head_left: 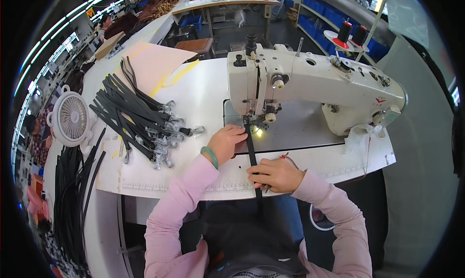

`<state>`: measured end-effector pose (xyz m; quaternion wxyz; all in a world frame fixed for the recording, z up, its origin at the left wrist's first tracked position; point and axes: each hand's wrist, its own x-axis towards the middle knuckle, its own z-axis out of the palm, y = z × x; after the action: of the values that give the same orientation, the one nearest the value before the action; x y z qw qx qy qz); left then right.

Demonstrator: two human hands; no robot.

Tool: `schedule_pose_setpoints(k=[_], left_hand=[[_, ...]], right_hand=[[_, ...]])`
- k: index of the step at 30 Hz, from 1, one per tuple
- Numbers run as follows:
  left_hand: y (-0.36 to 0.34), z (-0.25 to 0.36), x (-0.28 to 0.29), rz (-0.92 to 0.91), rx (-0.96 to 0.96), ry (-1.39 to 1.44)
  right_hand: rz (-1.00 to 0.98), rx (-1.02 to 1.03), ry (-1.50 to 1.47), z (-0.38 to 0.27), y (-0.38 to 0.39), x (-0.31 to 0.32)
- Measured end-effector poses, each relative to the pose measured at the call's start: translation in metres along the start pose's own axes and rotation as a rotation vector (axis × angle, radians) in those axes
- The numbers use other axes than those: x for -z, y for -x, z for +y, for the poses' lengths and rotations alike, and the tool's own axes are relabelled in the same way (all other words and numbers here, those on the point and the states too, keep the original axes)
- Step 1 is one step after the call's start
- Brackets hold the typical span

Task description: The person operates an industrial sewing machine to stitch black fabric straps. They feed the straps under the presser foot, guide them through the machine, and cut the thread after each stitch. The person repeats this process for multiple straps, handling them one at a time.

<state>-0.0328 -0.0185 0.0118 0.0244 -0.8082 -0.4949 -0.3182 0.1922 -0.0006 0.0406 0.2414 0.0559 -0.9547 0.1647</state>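
A narrow black strap runs from under the sewing machine's presser foot back toward me and over the table's front edge. My left hand, with a green bangle at the wrist, has its fingers together on the strap's left side, close to the needle area. Nearer the edge, my right hand pinches the same strap between thumb and fingers. A slim tool with a red part is tucked in that hand; its kind is mostly hidden. The white sewing machine has its lamp lit beside the needle.
Black straps with plastic-wrapped ends are heaped on the left of the white table. More long black straps hang at the far left, below a white fan. Thread spools stand behind the machine.
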Motion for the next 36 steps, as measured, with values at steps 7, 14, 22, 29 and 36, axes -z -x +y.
schedule_pose_setpoints(k=[7,14,22,29,36], left_hand=[[-0.075,-0.084,-0.042,0.307,0.543,0.168],[-0.095,-0.255,-0.136,0.03,0.492,-0.061],[-0.125,-0.126,-0.04,0.444,0.625,1.085],[-0.009,-0.037,0.041,0.429,0.923,1.334],[0.026,0.004,0.032,0.372,0.793,1.437]], right_hand=[[0.242,-0.425,-0.063,0.022,0.022,0.006],[0.213,-0.48,-0.359,0.014,0.0,0.001],[0.278,-0.562,-0.242,0.012,0.012,0.007],[0.246,-0.78,0.12,0.014,0.011,-0.004],[0.228,-0.491,0.644,0.034,-0.044,-0.01]])
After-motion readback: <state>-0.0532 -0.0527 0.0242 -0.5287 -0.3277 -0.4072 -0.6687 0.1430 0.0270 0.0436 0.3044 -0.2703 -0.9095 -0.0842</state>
